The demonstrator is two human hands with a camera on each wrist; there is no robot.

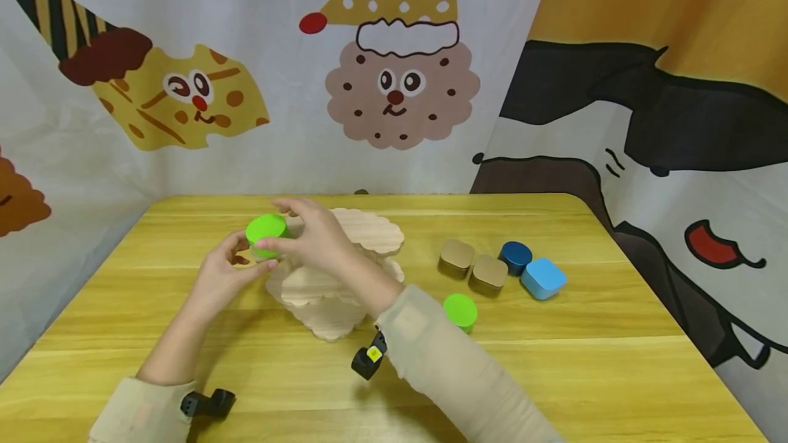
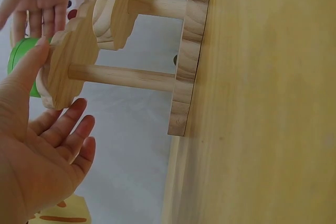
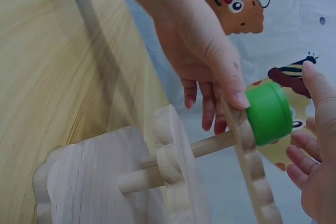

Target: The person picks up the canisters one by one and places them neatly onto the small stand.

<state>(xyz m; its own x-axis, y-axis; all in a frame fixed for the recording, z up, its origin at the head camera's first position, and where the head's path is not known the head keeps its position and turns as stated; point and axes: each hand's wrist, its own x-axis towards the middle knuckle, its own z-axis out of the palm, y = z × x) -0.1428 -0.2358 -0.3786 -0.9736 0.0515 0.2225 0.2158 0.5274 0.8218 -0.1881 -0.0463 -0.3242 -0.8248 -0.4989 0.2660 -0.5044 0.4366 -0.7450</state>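
A tiered wooden stand (image 1: pixel 369 232) with scalloped boards on round posts is on the table. One green round tin (image 1: pixel 267 225) sits on its upper left board (image 2: pixel 79 51). My left hand (image 1: pixel 221 275) holds that board's edge, thumb on top against the tin's base and fingers below, as the right wrist view also shows. My right hand (image 1: pixel 320 234) is beside the tin, fingers spread; a small gap between its fingers (image 3: pixel 302 148) and the tin shows in the right wrist view.
Right of the stand are two gold square tins (image 1: pixel 456 257), a dark blue round tin (image 1: pixel 516 256), a light blue square tin (image 1: pixel 544 277) and another green round tin (image 1: pixel 460 311). A printed cloth (image 1: pixel 400 169) hangs behind the wood-grain table (image 1: pixel 603 374).
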